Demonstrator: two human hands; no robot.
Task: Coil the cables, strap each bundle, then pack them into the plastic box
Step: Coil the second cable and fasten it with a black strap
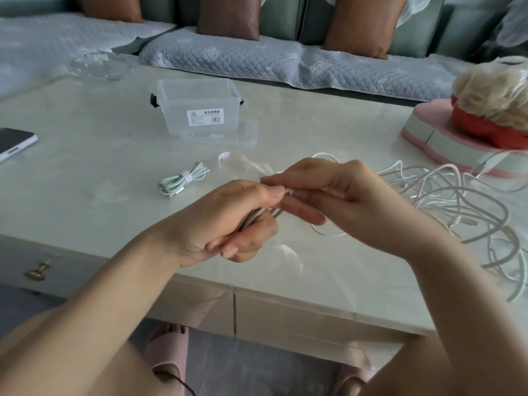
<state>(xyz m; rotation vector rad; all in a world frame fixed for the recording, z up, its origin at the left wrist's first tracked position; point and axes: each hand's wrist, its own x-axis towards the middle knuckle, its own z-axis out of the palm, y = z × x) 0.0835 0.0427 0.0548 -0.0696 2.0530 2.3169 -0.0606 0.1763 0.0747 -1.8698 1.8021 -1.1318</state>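
Now, one strapped green-and-white cable bundle [183,180] lies before the clear plastic box [200,107], unpacked. Left hand [225,221] and right hand [328,192] pinch a thin white cable [328,232]; a tangle [457,201] waits.

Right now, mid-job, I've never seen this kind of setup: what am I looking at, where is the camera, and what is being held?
There is no machine here: a person works with two bare hands. The single picture comes from a camera worn on the head, looking forward and down, so the arms enter from the bottom. The left hand grips several folded strands of a white cable, and the right hand pinches the same cable beside it. On the table lie one coiled bundle already strapped, a loose strap, a tangle of cables to the right, the clear plastic box with its lid in front, and a phone at the left edge.
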